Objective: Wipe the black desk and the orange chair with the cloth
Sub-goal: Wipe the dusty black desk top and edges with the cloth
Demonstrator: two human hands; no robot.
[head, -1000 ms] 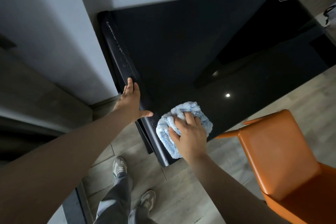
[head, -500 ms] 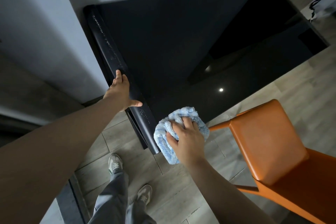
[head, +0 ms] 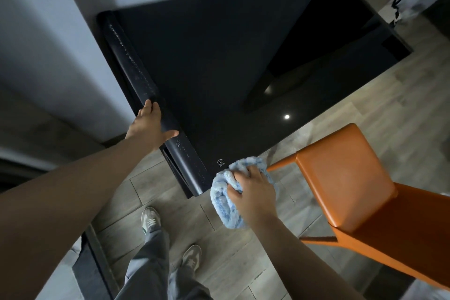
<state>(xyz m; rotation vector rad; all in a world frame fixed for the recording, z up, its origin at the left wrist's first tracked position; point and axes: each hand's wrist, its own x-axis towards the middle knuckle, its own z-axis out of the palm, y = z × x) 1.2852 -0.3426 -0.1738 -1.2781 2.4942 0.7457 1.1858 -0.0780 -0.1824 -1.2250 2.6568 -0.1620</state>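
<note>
Clearly the cloth (head: 225, 200) was soft and light, bunched under the right hand (head: 253, 192), whose fingers (head: 252, 170) curled over it at the surface (head: 219, 68) corner. Left hand (head: 148, 126) lay open, fingers flat on the edge; the chair (head: 341, 178) stood just beside.

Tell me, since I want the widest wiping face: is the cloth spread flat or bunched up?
Bunched up. The blue cloth is a rolled wad gripped in the right hand, folds bulging out around the fingers, at the black desk's near corner.
</note>
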